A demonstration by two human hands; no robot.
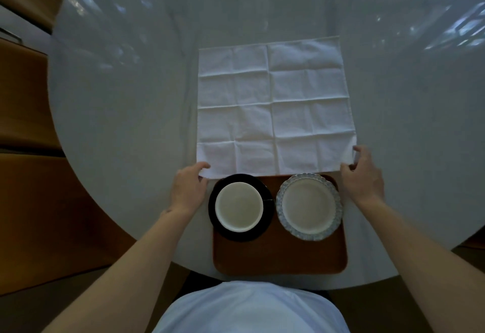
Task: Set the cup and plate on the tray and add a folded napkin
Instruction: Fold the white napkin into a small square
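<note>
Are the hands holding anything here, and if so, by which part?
The white napkin, spread flat on the table: left hand grips its near left corner, right hand pinches its near right corner.

A round white table (118,122) with a glossy top (light glints along its far side) carries two things directly. A white napkin (273,107) lies unfolded and flat near the middle, creased into a grid. A brown tray (280,256) sits at the near edge, its far rim tucked just under the napkin's near edge
</note>
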